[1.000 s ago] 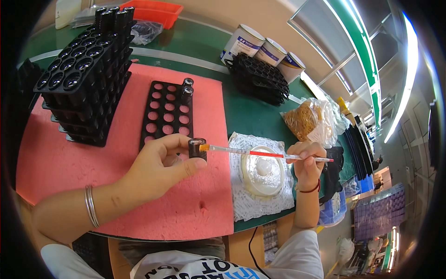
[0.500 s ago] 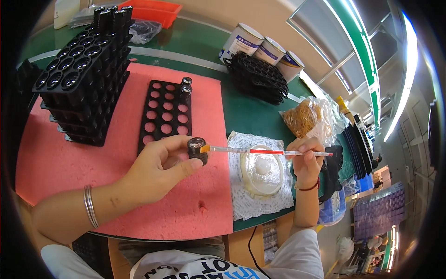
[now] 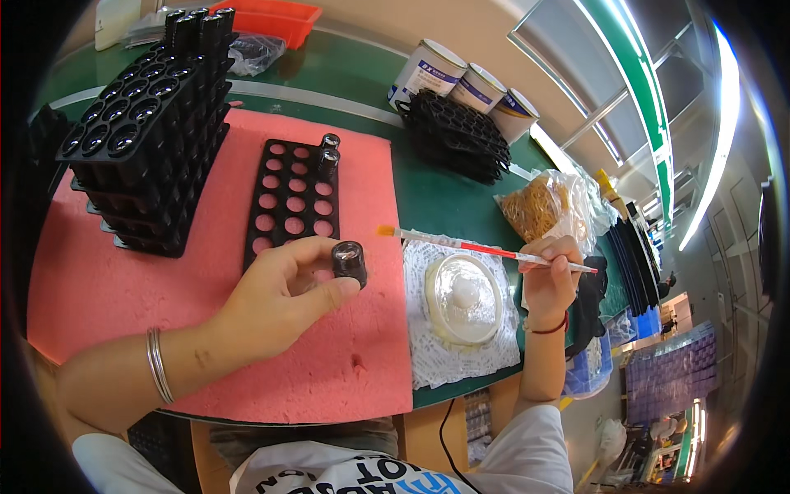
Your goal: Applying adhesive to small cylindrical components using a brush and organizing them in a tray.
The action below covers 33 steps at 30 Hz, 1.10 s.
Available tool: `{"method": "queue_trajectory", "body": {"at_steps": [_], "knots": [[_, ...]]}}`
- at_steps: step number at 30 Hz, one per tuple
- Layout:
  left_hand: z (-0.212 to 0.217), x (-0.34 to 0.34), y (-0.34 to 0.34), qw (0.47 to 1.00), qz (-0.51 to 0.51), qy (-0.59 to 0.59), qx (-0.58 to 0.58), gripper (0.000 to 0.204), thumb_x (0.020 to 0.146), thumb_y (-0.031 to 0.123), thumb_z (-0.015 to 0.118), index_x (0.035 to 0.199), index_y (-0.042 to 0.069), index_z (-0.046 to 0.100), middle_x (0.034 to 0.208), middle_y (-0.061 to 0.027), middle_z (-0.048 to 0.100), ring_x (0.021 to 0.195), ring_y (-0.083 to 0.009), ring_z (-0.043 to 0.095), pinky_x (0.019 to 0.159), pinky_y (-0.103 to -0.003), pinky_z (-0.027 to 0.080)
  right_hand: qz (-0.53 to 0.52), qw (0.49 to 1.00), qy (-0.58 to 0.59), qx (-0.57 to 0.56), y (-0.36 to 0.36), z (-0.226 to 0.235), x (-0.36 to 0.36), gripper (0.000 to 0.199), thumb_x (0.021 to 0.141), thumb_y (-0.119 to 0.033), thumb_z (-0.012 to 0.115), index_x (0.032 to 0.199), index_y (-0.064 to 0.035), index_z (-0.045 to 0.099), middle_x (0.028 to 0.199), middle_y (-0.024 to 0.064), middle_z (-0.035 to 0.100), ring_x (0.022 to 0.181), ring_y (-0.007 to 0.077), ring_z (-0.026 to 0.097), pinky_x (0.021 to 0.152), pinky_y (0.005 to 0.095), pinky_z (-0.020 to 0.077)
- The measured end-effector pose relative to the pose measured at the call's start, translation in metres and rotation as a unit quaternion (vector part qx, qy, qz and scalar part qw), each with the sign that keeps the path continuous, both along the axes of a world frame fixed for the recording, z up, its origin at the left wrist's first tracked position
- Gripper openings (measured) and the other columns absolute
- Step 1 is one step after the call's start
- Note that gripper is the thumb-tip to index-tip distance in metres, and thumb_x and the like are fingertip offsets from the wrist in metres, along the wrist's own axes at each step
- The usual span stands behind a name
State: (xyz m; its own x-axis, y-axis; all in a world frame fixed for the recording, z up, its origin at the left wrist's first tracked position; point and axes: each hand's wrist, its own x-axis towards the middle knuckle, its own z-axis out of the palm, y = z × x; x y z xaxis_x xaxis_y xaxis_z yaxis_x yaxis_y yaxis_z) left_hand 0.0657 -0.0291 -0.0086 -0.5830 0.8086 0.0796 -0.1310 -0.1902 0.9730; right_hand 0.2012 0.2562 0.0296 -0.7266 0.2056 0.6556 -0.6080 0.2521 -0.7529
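My left hand (image 3: 284, 292) grips a small glossy dark cylinder (image 3: 350, 267) between thumb and fingers, its round shiny top facing up. In my right hand (image 3: 550, 276) is a thin paintbrush (image 3: 477, 248) with a clear and red handle. Its yellowish bristles stand apart from the cylinder, up and to the right of it. Below the brush, a round white dish (image 3: 467, 329) with a raised middle sits on a printed white sheet (image 3: 424, 362). Beyond my left hand lies a black tray with round holes (image 3: 280, 191), two similar cylinders (image 3: 329, 162) upright at its far right corner.
A pink foam mat (image 3: 329, 370) covers the near left of the green table (image 3: 428, 198). Stacked black trays (image 3: 156, 165) filled with cylinders rise at the left. Farther back are an orange bin (image 3: 276, 20), several cans (image 3: 428, 72), black mesh (image 3: 457, 136) and a bag of tan strands (image 3: 539, 210).
The brush tip has lifted off the cylinder's top edge and moved up and to the right. The left hand holds the cylinder in nearly the same place.
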Motion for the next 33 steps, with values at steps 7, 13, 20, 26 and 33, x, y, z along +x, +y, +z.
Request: {"method": "queue_trajectory", "body": {"at_steps": [7, 13, 20, 26, 33], "knots": [[-0.002, 0.001, 0.003, 1.0, 0.021, 0.0, 0.015, 0.019, 0.079, 0.008, 0.062, 0.094, 0.002, 0.052, 0.082, 0.0035, 0.049, 0.065, -0.0009, 0.042, 0.058, -0.016, 0.036, 0.03, 0.999, -0.004, 0.013, -0.002, -0.001, 0.002, 0.022, 0.087, -0.026, 0.046, 0.08, -0.0049, 0.048, 0.06, 0.0092, 0.054, 0.051, 0.0159, 0.048, 0.05, 0.0273, 0.0356], [0.002, -0.001, 0.001, 0.999, 0.015, 0.012, -0.04, 0.022, 0.076, 0.009, 0.067, 0.089, 0.004, 0.05, 0.08, 0.0032, 0.047, 0.06, -0.0003, 0.038, 0.054, -0.015, 0.034, 0.085, 0.994, 0.01, 0.064, -0.006, -0.002, 0.002, 0.026, 0.09, -0.028, 0.044, 0.082, -0.0047, 0.05, 0.062, 0.0091, 0.055, 0.049, 0.0159, 0.05, 0.048, 0.0279, 0.0355], [0.004, -0.001, 0.0, 0.998, 0.009, 0.018, -0.054, 0.027, 0.074, 0.01, 0.069, 0.088, 0.005, 0.047, 0.081, 0.0024, 0.049, 0.059, 0.0007, 0.041, 0.051, -0.014, 0.035, 0.097, 0.992, 0.004, 0.083, -0.009, -0.002, 0.002, 0.027, 0.09, -0.029, 0.044, 0.083, -0.0043, 0.052, 0.063, 0.009, 0.056, 0.05, 0.0168, 0.053, 0.049, 0.0281, 0.0364], [0.004, 0.0, 0.002, 0.999, 0.018, 0.012, -0.046, 0.033, 0.069, 0.004, 0.072, 0.085, 0.007, 0.043, 0.075, 0.0046, 0.046, 0.057, 0.0022, 0.037, 0.048, -0.013, 0.029, 0.079, 0.997, -0.008, 0.014, -0.011, -0.004, 0.002, 0.03, 0.085, -0.029, 0.054, 0.078, 0.0003, 0.059, 0.066, 0.014, 0.061, 0.055, 0.022, 0.059, 0.052, 0.0281, 0.0439], [0.003, 0.0, 0.001, 0.999, 0.017, 0.015, -0.047, 0.034, 0.069, 0.003, 0.072, 0.086, 0.007, 0.043, 0.076, 0.0033, 0.049, 0.062, 0.0005, 0.043, 0.052, -0.014, 0.034, 0.054, 0.998, -0.02, 0.001, -0.008, -0.007, 0.003, 0.032, 0.085, -0.03, 0.054, 0.077, 0.0006, 0.058, 0.066, 0.0143, 0.061, 0.052, 0.0211, 0.058, 0.051, 0.0286, 0.0441]]}}
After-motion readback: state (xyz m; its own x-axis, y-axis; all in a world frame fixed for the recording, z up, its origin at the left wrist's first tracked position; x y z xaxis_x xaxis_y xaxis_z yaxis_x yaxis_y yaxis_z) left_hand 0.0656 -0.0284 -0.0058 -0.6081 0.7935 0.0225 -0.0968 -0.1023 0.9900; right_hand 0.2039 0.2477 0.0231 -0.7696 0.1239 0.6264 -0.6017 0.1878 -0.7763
